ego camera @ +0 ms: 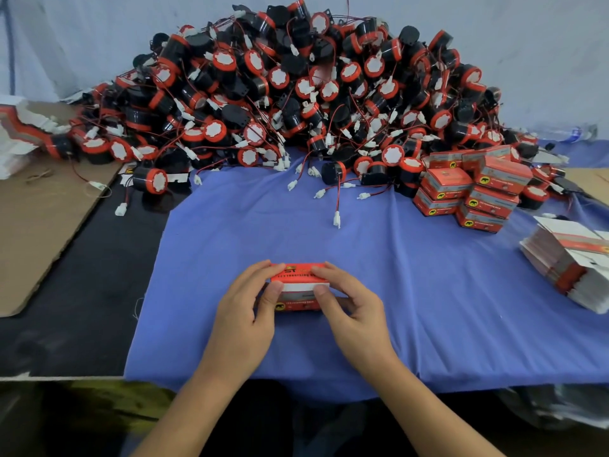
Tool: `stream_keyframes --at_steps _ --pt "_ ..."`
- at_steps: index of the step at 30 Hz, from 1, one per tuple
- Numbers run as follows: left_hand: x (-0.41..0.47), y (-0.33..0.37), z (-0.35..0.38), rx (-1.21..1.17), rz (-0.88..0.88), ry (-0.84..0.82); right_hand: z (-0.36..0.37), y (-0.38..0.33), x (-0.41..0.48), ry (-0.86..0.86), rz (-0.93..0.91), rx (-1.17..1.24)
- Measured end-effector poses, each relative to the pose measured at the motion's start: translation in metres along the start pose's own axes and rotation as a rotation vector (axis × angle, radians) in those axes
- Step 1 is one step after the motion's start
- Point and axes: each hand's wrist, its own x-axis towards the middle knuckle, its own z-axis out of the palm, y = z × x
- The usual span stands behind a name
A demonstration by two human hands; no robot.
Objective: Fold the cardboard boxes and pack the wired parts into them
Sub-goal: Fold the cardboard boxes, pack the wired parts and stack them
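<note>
A small red and white cardboard box (pixel 298 288) sits on the blue cloth (pixel 395 275) in front of me. My left hand (pixel 245 311) grips its left end, thumb on the white lid flap. My right hand (pixel 352 308) grips its right end the same way. What is inside the box is hidden. Behind it rises a big heap of black and red round wired parts (pixel 296 94) with white plugs.
Several closed red boxes (pixel 471 189) are stacked at the right of the heap. A bundle of flat unfolded boxes (pixel 570 268) lies at the far right. Brown cardboard sheets (pixel 43 225) cover the left side. Loose plugs and wires (pixel 336 219) trail onto the cloth.
</note>
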Motion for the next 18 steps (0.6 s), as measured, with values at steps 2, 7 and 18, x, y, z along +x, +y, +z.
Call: stream_keyframes --at_steps 2,7,18 --pt "-0.0015 0.0005 -0.0005 0.038 0.035 0.034 0.0004 -0.0010 0.0002 0.033 -0.021 -0.020" --pt "-0.0043 -0.0004 -0.0002 0.018 0.069 0.072 0.0013 -0.0019 -0.0004 0.048 -0.037 -0.054" --pt "-0.0092 0.0012 0.0016 0.044 0.048 0.120 0.0023 -0.0053 -0.0011 0.057 -0.044 -0.017"
